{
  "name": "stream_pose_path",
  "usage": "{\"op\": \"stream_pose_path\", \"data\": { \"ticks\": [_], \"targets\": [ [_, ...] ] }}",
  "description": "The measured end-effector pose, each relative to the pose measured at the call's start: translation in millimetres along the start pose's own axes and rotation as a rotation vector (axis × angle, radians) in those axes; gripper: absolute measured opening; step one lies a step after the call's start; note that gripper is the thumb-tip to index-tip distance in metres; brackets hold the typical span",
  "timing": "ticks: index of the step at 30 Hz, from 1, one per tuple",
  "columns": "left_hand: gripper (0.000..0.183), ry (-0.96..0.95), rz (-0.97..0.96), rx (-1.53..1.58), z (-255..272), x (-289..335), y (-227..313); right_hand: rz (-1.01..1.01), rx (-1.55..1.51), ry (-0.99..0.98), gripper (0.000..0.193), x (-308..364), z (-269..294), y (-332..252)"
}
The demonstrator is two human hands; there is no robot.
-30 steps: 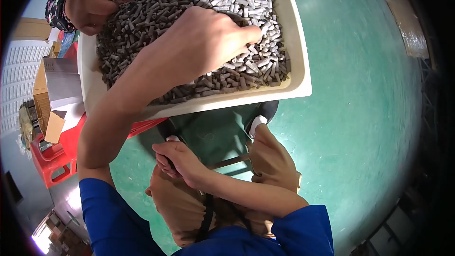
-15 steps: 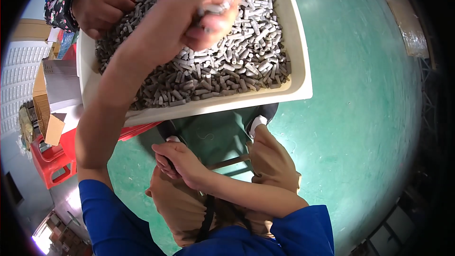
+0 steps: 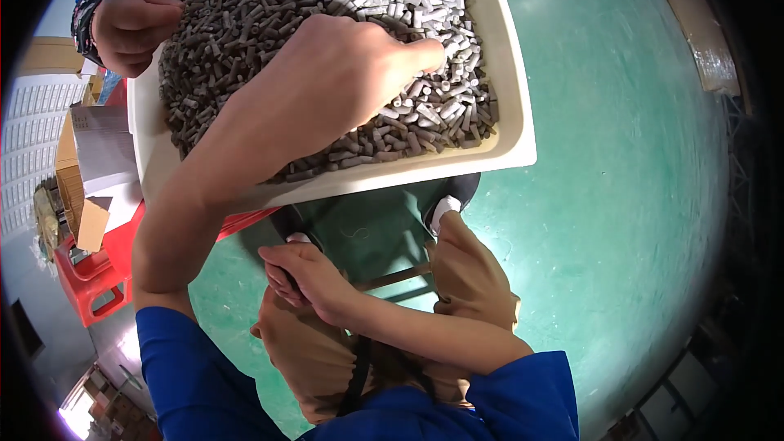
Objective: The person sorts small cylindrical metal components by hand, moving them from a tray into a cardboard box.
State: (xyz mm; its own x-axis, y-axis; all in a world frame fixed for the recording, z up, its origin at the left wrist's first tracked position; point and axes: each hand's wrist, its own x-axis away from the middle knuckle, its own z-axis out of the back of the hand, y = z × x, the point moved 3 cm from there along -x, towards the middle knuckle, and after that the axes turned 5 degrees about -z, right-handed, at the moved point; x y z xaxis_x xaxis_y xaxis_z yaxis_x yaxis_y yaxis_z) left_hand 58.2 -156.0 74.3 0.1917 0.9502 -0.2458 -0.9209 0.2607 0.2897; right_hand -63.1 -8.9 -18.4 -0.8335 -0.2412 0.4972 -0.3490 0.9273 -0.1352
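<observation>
A white rectangular tray (image 3: 510, 126) holds a heap of small grey cylinders (image 3: 245, 24), darker on the left and paler on the right. My left hand (image 3: 343, 73) reaches up into the tray and lies knuckles-up on the heap. Its fingers curl down among the cylinders and its thumb points right. My right hand (image 3: 304, 276) rests low by my left knee with its fingers curled shut; whether it holds anything is hidden. Another person's hand (image 3: 131, 16) in a loose fist sits at the tray's far left corner.
My knees in tan trousers (image 3: 469, 278) and a stool's legs are below the tray, over a green floor (image 3: 621, 196). A red plastic stool (image 3: 90, 278) and cardboard boxes (image 3: 82, 196) stand at the left. A wrapped bundle (image 3: 702, 41) lies at the upper right.
Half a second ago my left hand was lifted above the heap with pale cylinders in its fingers; now it is back down on the heap. My right hand has stayed put.
</observation>
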Motion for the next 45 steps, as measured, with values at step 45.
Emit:
{"op": "stream_pose_path", "data": {
  "ticks": [45],
  "targets": [
    [0.033,0.119,0.384,1.357,26.4,-5.9,-10.6,-0.053,0.025,0.015,0.045,1.3,2.1,-0.4]
  ]
}}
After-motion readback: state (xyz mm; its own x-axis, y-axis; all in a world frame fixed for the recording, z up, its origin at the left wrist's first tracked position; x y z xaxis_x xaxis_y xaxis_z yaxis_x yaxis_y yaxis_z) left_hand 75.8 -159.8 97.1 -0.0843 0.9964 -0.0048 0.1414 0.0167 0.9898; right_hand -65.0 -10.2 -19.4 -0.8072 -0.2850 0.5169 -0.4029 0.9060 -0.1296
